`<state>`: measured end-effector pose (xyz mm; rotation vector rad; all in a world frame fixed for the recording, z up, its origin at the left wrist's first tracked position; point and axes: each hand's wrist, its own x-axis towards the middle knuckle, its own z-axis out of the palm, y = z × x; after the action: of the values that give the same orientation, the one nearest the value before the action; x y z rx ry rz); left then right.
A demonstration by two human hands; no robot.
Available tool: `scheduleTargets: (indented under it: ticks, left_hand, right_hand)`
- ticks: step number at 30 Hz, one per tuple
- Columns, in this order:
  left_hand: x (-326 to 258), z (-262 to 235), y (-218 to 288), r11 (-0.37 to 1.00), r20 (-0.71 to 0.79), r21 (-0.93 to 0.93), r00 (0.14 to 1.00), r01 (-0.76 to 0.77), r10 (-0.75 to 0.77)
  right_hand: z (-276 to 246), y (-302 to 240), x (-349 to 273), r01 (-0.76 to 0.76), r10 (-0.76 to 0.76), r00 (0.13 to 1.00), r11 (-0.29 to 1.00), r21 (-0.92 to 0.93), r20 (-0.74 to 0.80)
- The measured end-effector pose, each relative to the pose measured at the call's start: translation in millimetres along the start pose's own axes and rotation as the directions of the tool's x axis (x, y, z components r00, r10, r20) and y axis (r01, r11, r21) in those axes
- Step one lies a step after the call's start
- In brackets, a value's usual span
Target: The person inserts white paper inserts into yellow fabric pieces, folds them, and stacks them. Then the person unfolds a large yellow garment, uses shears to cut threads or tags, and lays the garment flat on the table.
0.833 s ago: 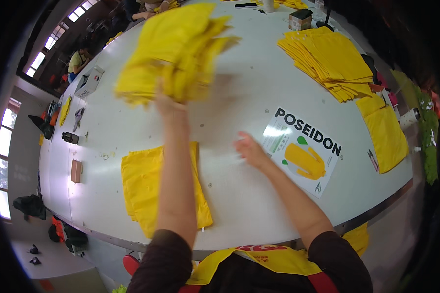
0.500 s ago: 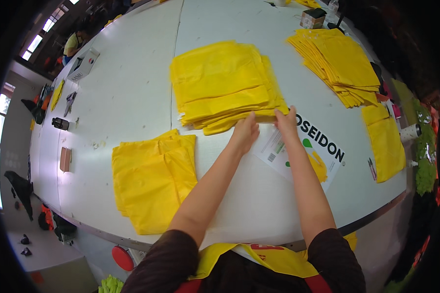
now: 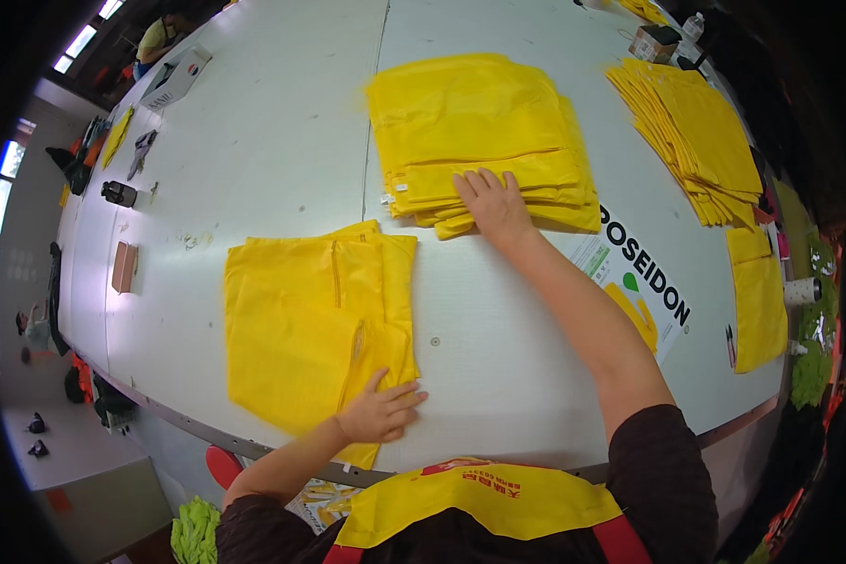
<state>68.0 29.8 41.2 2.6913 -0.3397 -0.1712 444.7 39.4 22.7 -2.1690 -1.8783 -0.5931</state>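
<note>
- Since the picture half a second back, the left hand (image 3: 378,411) has left the folded pile (image 3: 484,141) and now lies at the near edge of the white surface (image 3: 282,122), fingers spread flat on the lower right corner of the flat yellow cloth piece (image 3: 315,324).
- The right hand (image 3: 493,202) has stayed on the pile, palm down and fingers apart, pressing its near right edge without gripping anything.
- The pile of folded yellow cloth sits in the middle of the surface, beyond the flat piece and apart from it, with a bare white strip between them.
- The printed white sheet (image 3: 644,291) lies just right of the right forearm, its top corner touching the pile's near right corner.
- A fanned stack of yellow pieces (image 3: 700,141) lies to the far right, well apart from the pile.
- One single yellow piece (image 3: 759,296) lies by the right edge.
- Open white room runs along the left half; a small brown block (image 3: 124,267) and a dark object (image 3: 118,194) sit near the left rim.
</note>
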Motion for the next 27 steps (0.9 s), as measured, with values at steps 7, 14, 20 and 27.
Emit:
scheduleTargets:
  ticks: [7, 14, 20, 27]
  left_hand:
    - [41.6, -2.8, -26.3, 0.979, -0.302, 0.015, 0.934, 0.206, -0.191]
    - [92.2, -12.9, -45.6, 0.941, -0.433, -0.017, 0.845, 0.339, -0.313]
    - [137.6, -20.4, -102.2, 0.859, -0.625, -0.064, 0.65, 0.508, -0.431]
    - [152.3, -40.3, -152.5, 0.815, -0.8, -0.002, 0.488, 0.58, -0.349]
  right_hand:
    - [28.2, 81.0, 5.5, 0.094, -0.1, 0.991, 0.993, -0.069, -0.084]
    - [27.0, 196.7, 22.6, -0.259, 0.294, 0.953, 0.916, -0.305, 0.076]
    - [-43.1, 199.0, -64.3, -0.41, 0.377, 0.84, 0.912, 0.0, 0.391]
    - [-148.1, 183.6, -226.9, -0.823, 0.705, 0.38, 0.553, -0.128, 0.598]
